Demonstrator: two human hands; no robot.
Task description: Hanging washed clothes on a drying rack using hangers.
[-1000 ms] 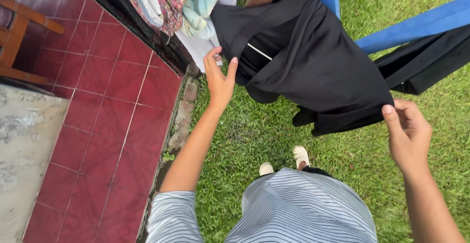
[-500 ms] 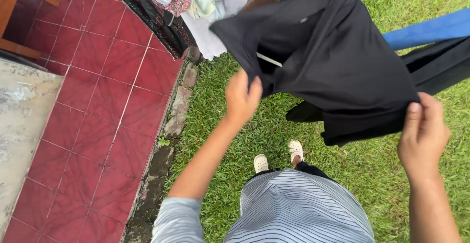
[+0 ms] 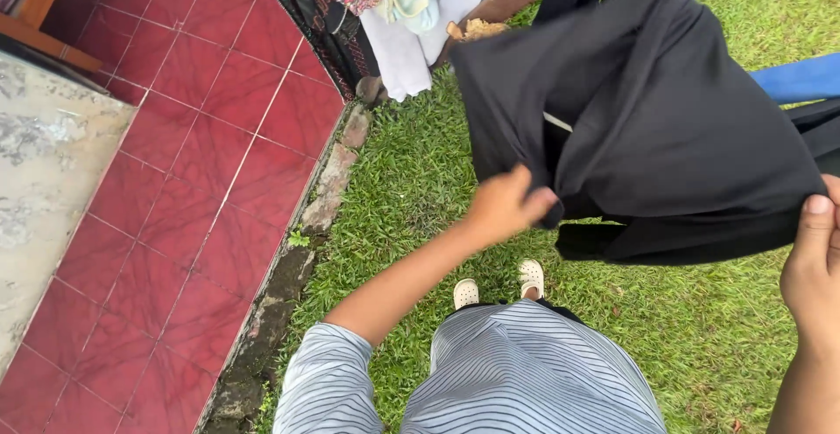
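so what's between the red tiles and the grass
In the head view, a strip of rough, dark stones edges the red tiles and separates them from the grass, with small weeds in the gaps.

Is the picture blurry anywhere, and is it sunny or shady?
Head view: the left hand looks a little smeared where it grips the black garment; the right hand is cut off by the picture's edge; the grass and red tiles look sharp; the light is soft and even, with no hard shadows or glare; the black cloth is so dark its folds hardly show.
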